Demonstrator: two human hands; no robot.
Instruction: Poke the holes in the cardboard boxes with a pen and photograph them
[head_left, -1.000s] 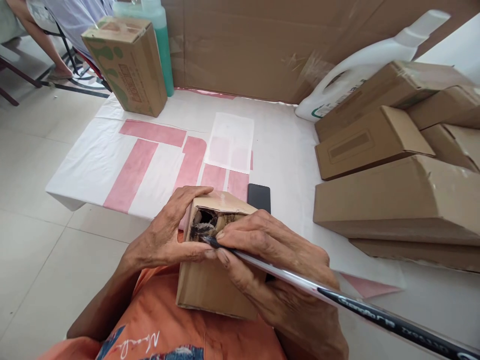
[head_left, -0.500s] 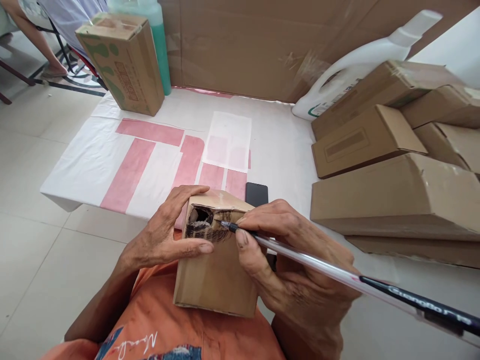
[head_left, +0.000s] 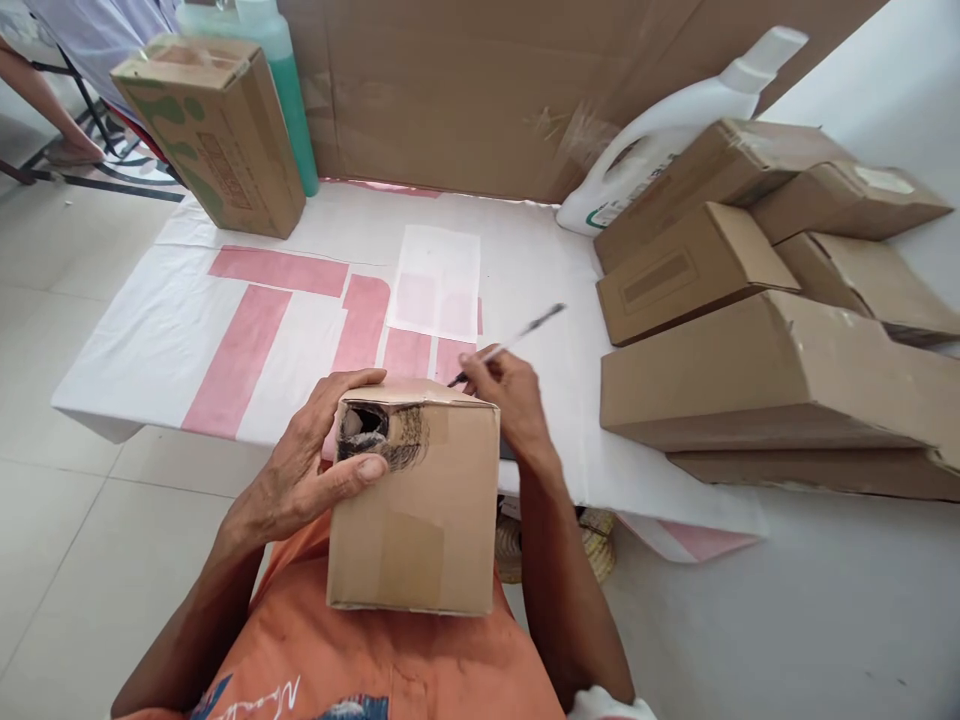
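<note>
Now the left hand [head_left: 315, 470] grasps the box [head_left: 416, 500] in its grip; right hand [head_left: 504, 395] pinches the pen [head_left: 510, 345] beyond it

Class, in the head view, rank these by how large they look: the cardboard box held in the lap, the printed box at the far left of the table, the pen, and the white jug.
1. Held cardboard box, though nearness to the camera enlarges it.
2. and 3. Printed box and white jug look alike; no ranking.
4. Pen, thin, in the right hand.

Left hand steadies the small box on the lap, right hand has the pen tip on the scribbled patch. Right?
Not quite. In the head view the left hand does steady the small box, but the right hand holds the pen behind the box, off the scribbled patch.
</note>
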